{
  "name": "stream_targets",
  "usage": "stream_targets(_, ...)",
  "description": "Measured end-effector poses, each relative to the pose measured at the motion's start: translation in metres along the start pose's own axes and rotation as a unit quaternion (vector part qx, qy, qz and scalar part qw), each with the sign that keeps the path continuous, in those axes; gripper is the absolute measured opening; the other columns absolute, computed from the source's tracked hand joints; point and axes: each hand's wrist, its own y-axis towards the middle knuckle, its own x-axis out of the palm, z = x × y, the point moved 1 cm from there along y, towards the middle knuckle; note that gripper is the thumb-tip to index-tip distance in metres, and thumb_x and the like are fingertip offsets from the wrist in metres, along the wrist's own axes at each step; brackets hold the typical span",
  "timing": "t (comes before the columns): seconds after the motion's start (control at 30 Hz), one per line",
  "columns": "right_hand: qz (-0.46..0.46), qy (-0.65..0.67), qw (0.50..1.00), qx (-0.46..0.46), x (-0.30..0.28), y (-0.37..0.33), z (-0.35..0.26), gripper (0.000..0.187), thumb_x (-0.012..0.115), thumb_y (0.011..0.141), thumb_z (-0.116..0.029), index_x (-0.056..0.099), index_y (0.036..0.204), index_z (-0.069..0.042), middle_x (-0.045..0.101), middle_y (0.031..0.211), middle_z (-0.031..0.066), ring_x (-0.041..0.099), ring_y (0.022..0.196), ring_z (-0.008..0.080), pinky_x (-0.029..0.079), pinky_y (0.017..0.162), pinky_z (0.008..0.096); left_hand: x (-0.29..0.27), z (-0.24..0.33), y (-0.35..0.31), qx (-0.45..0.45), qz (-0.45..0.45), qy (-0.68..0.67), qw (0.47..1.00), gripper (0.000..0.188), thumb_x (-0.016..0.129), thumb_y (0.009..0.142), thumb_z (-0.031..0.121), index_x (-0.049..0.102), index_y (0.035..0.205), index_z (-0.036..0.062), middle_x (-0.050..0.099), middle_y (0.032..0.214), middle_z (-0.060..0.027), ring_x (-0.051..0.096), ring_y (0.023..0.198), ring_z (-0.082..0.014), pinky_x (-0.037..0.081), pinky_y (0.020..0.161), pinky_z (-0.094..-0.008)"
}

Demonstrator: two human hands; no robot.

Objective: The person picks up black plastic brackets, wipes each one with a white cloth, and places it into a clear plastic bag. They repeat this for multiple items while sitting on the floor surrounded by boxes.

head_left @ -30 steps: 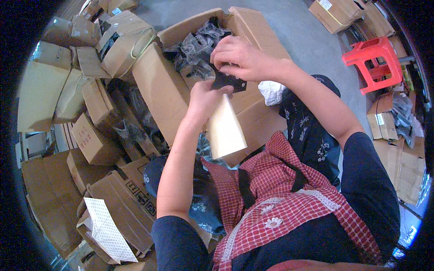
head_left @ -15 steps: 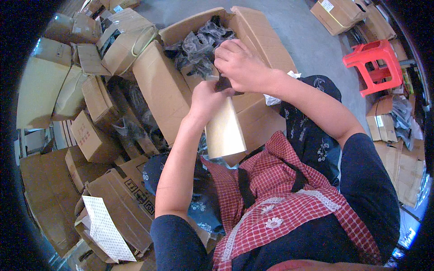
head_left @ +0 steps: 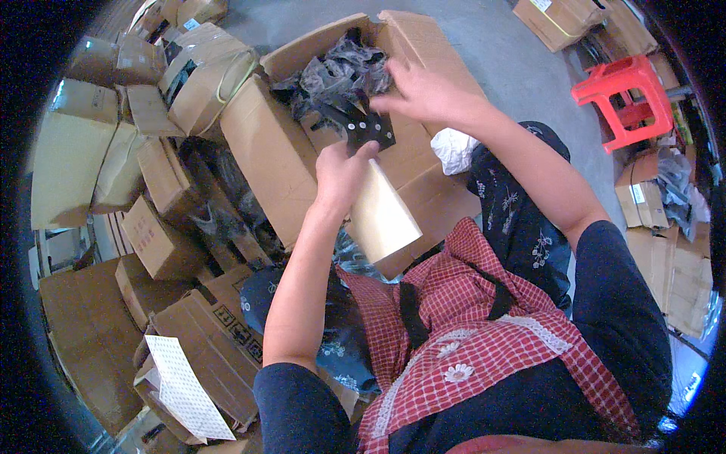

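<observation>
My left hand (head_left: 342, 172) is closed on a flat black piece (head_left: 370, 136) that has a row of several small pale round dots and strip-like ends pointing away from me. A smooth cream sheet (head_left: 384, 219) hangs from the same hand toward my lap, its upper end hidden by the fingers. My right hand (head_left: 423, 92) is raised just right of the black piece, fingers apart and slightly blurred, with nothing visible in it. Beyond both hands, crumpled dark plastic-wrapped items (head_left: 333, 72) lie in an opened cardboard box (head_left: 265, 144).
Stacked cardboard boxes (head_left: 72, 151) crowd my left side, with a printed white sheet (head_left: 185, 386) on one. A crumpled white wad (head_left: 454, 150) sits by my right knee. Farther right stand a red plastic stool (head_left: 628, 102) and more cartons (head_left: 643, 197).
My right hand has come away from the left, moved right and opened. The black piece's dots now show. The cream sheet's lower end has swung slightly right.
</observation>
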Motion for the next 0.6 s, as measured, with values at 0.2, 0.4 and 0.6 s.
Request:
stream_targets(0.2, -0.069, 0.074, 0.995, -0.021, 0.015, 0.006, -0.002, 0.090, 0.062, 0.076, -0.070, 0.045, 0.113, 0.010, 0.065, 0.092, 0.0310, 0.065, 0.089, 0.0444, 0.053, 0.077, 0.0478, 0.010, 0.011, -0.010, 0.061, -0.006, -0.071, 0.996, 0.027, 0.066, 0.086, 0.025, 0.068, 0.093, -0.0008, 0.071, 0.077, -0.0085, 0.065, 0.068, -0.0152, 0.050, 0.066, -0.0313)
stream_targets(0.4, -0.071, 0.091, 0.993, -0.032, -0.001, 0.000, -0.011, 0.081, 0.062, 0.077, -0.068, 0.053, 0.110, 0.005, 0.066, 0.094, 0.0270, 0.065, 0.089, 0.0426, 0.052, 0.078, 0.0465, 0.015, 0.006, -0.015, 0.116, 0.006, -0.045, 0.992, 0.025, 0.065, 0.088, 0.022, 0.066, 0.095, -0.0017, 0.071, 0.081, -0.0069, 0.064, 0.071, -0.0142, 0.049, 0.068, -0.0292)
stream_targets(0.6, -0.040, 0.252, 0.967, -0.004, 0.005, 0.004, -0.007, 0.068, 0.055, 0.087, -0.061, 0.058, 0.110, 0.003, 0.067, 0.097, 0.0242, 0.066, 0.089, 0.0395, 0.052, 0.078, 0.0429, 0.009, 0.017, -0.015, 0.107, 0.026, -0.010, 0.994, 0.026, 0.063, 0.089, 0.023, 0.067, 0.096, -0.0021, 0.071, 0.079, -0.0095, 0.065, 0.073, -0.0163, 0.049, 0.071, -0.0310)
